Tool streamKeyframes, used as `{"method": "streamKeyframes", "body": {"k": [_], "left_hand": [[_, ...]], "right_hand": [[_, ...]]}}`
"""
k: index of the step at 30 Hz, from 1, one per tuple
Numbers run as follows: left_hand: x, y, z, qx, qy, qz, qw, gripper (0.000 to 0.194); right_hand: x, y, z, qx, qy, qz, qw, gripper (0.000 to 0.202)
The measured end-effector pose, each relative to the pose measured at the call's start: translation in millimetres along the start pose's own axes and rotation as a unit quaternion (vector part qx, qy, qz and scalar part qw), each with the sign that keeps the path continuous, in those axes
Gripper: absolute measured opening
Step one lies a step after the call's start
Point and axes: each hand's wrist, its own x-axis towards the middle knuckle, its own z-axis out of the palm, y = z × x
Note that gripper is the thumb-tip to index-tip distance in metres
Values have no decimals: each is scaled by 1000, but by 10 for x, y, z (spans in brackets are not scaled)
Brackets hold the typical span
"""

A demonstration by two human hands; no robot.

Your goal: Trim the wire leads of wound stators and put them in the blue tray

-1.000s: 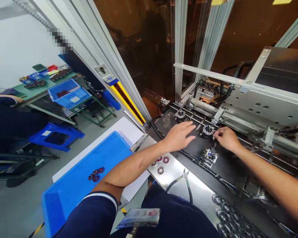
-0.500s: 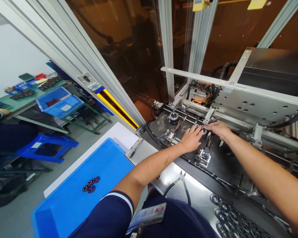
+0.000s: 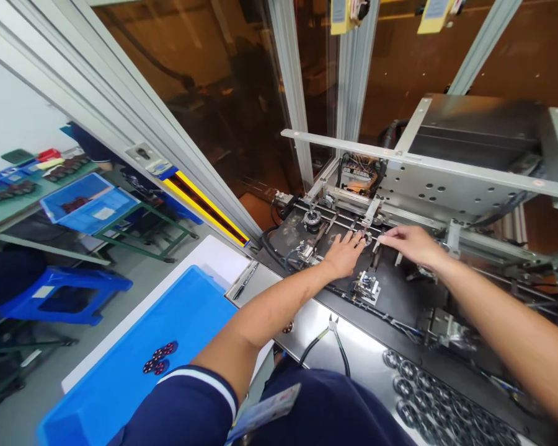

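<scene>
Two hands worked over the black bed (image 3: pixel 400 294) of the machine. The left hand (image 3: pixel 345 255) lay palm down, fingers loosely spread, their tips over a ring (image 3: pixel 366 238) that they partly hid; whether they pressed on it or only touched it, I could not tell. The right hand (image 3: pixel 411 243) was just beside it, thumb and forefinger brought close together; whether they met or had hold of anything was too small to tell.

The ring sat on the bed below a bracket (image 3: pixel 372 210). From its shine it looked like stiff metal, probably light enough for fingertips and perhaps slippery on its smooth parts. Its outer rim seemed the better grip; the middle looked more delicate, though fingers covered much of it.

Room was tight on the far side, where the bracket and a rail (image 3: pixel 411 218) stood close. A second ring (image 3: pixel 312 220) lay to the left, well apart. On the near side, a small fixture (image 3: pixel 367 287) stood in the way, with bare bed to its right. Nearer the body, pliers (image 3: pixel 333 327) lay on the ledge (image 3: pixel 369 365), their handles toward the person.
</scene>
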Motion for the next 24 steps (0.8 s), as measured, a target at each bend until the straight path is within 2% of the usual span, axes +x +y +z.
{"method": "streamKeyframes", "body": {"k": [3, 5, 6, 8, 10, 14, 18, 22, 24], "left_hand": [[12, 0, -22, -8, -13, 0, 1000, 81], [27, 0, -56, -15, -21, -3, 1000, 81], [33, 0, -79, -18, -25, -5, 1000, 81], [38, -1, -135, -24, -35, -11, 999, 81], [18, 10, -201, -30, -42, -20, 998, 82], [-102, 132, -361, -41, -15, -44, 998, 72], [-203, 425, -534, -51, 20, -10, 998, 52], [-176, 775, -611, -46, 23, 46, 998, 53], [-136, 929, -591, -39, 18, 67, 997, 53]], "right_hand": [[-498, 324, -500, -39, 22, -1, 999, 17], [-700, 601, -701, -83, 50, 25, 995, 16], [-749, 733, -737, -107, 62, 36, 992, 15], [-765, 952, -690, -149, 74, 35, 985, 11], [-727, 1095, -543, -172, 73, -3, 982, 8], [-675, 1233, -279, -181, 81, -103, 975, 24], [-636, 1341, -229, -177, 101, -123, 971, 11], [-573, 1368, -210, -161, 101, -101, 977, 10], [-562, 1326, -181, -152, 89, -99, 979, 18]]}}
